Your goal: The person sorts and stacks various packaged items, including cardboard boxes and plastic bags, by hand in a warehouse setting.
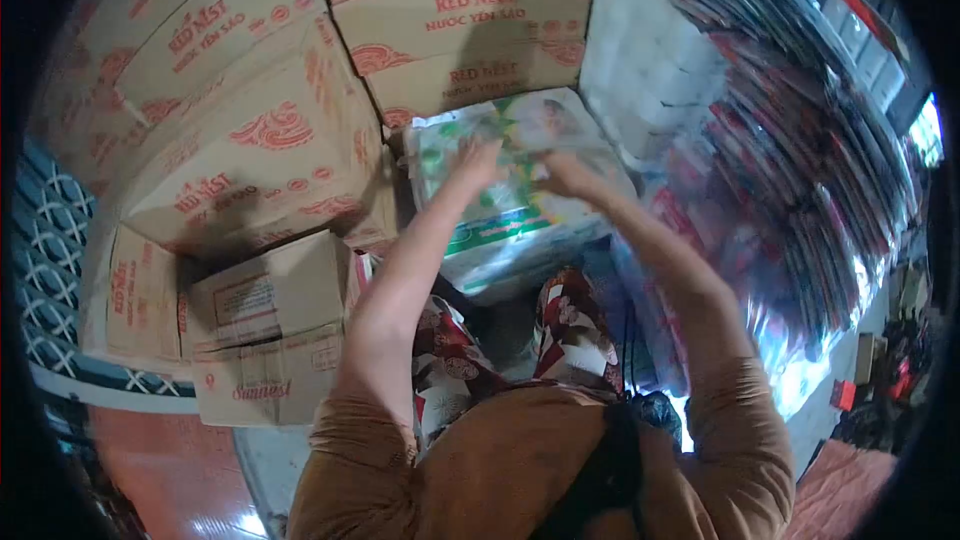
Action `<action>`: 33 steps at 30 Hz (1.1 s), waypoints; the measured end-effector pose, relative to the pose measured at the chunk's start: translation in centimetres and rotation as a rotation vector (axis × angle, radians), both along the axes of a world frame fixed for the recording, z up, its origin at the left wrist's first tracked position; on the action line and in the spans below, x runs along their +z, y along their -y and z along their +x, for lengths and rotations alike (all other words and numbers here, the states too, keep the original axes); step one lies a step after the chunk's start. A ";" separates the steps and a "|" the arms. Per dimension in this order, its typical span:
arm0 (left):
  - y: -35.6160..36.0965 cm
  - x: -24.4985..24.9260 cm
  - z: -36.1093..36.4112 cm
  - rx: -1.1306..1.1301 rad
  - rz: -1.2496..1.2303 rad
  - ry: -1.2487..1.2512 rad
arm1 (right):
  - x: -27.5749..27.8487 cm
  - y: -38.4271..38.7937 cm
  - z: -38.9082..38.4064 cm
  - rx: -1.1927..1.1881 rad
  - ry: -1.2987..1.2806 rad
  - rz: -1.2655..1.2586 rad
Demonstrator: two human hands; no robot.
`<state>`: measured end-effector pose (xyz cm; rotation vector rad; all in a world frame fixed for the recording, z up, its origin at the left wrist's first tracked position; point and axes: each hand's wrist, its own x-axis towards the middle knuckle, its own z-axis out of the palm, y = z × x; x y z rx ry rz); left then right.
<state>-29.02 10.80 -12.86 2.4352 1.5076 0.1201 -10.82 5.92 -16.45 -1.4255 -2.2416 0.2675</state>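
A large plastic-wrapped package [500, 230], white with green and yellow print, sits in front of my knees. Its kind is hard to read through the glare. My left hand [480, 162] is on its top face near the middle, fingers apart. My right hand [566, 173] is over the same face, a little to the right, its fingertips pointing left. Those right fingers are bent and blurred, so whether they grip the wrapping cannot be made out.
Stacked Red Nest cartons [470, 15] rise behind the package, with more cartons [250, 155] on the left. A smaller brown box [270, 310] stands lower left. On the right are white wrapped packs [650, 60] and a big pile of shiny plastic-wrapped goods [790, 160].
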 end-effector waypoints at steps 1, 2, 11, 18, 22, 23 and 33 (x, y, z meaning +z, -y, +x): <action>0.7 -2.0 -1.4 0.077 -0.003 -0.072 | -2.6 -0.7 -1.0 0.075 -0.036 0.049; 1.8 -3.2 -2.6 0.128 -0.015 -0.086 | -1.3 0.4 -2.8 0.001 0.068 -0.163; 5.0 -13.5 -7.4 0.239 0.214 0.093 | -4.9 1.0 -9.6 -0.047 0.409 -0.391; 2.2 -10.7 -8.4 0.095 0.052 0.396 | -0.4 3.2 -9.3 -0.158 0.497 -0.148; 1.3 -5.0 -8.4 0.141 -0.033 0.522 | -0.2 0.0 -9.2 -0.187 0.455 -0.079; 0.9 -2.6 -8.4 0.030 -0.073 0.507 | 1.9 0.0 -9.0 -0.159 0.359 -0.136; -3.5 18.3 -3.0 -0.369 -0.327 0.079 | 17.4 -2.9 -4.3 0.127 0.495 -0.087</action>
